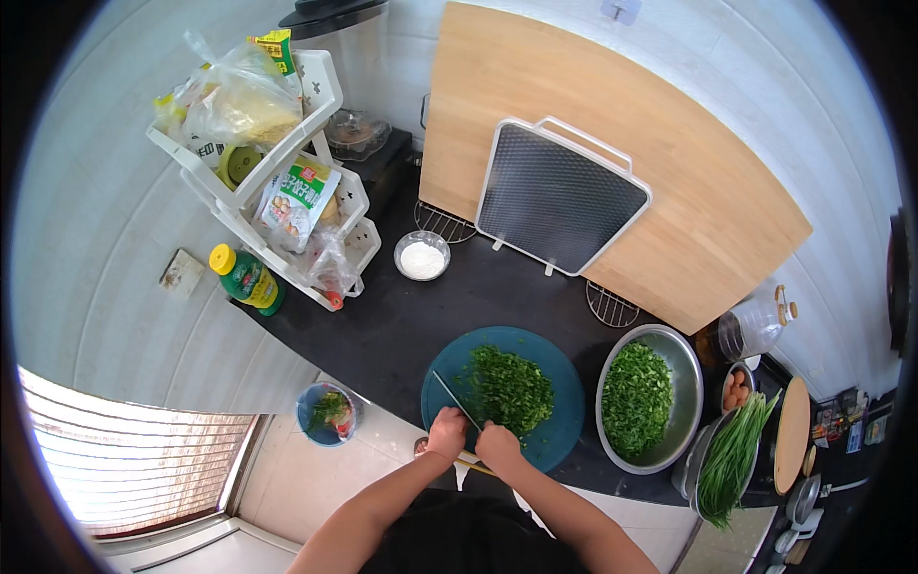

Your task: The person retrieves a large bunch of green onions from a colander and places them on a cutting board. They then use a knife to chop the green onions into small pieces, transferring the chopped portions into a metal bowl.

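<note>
Chopped green leaves (pixel 507 387) lie heaped on a round blue-green cutting board (pixel 561 378) at the counter's front edge. My right hand (pixel 498 446) is closed around the handle end of a knife (pixel 451 390), whose blade shows almost edge-on and points away to the left. Close beside the blade, my left hand (pixel 447 433) has its fingers curled in; what they hold, if anything, is hidden. Right of the board, a metal bowl (pixel 685 383) contains more chopped greens (pixel 635 402).
Far right, long green chives (pixel 732 459) overhang a pot, near a bowl of eggs (pixel 736 390). Behind the board are a glass bowl of white powder (pixel 422 259) and a leaning wooden board (pixel 708 210). Left stand a white rack (pixel 258 177), a green bottle (pixel 251 282) and a floor bucket (pixel 330 440).
</note>
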Action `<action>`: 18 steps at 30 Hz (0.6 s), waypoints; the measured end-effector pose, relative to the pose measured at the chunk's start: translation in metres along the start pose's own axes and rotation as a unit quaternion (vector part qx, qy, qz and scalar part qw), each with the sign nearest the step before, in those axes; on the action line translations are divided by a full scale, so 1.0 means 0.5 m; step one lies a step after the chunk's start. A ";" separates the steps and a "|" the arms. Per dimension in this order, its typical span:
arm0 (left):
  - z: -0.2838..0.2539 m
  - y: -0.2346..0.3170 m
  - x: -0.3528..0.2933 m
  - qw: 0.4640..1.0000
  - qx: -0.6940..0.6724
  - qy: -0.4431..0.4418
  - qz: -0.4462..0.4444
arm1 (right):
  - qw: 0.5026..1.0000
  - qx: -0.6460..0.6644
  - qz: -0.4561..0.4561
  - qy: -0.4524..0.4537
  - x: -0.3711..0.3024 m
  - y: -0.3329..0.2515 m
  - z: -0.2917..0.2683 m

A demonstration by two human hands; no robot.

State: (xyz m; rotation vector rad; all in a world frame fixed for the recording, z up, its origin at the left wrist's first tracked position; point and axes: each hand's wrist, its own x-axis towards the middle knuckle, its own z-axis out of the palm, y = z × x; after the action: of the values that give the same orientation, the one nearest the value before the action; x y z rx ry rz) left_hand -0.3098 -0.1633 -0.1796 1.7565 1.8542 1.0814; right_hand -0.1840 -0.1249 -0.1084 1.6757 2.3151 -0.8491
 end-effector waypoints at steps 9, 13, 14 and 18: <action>-0.004 0.044 0.034 0.999 0.053 0.007 0.005 | 0.973 0.165 0.088 0.138 -0.015 0.037 -0.067; -0.038 0.081 0.031 0.999 0.051 -0.012 0.002 | 0.976 0.158 0.080 0.128 -0.050 0.048 -0.099; -0.039 0.078 0.029 0.999 0.047 -0.014 0.006 | 0.977 0.156 0.079 0.120 -0.056 0.047 -0.101; -0.052 0.066 0.016 0.999 0.039 -0.020 0.019 | 0.983 0.135 0.066 0.104 -0.079 0.039 -0.100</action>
State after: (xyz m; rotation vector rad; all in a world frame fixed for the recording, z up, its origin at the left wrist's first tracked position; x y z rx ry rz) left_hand -0.3072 -0.1650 -0.1371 1.8497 1.8697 0.9917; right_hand -0.1425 -0.1266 -0.0563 2.0949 2.2664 -1.0452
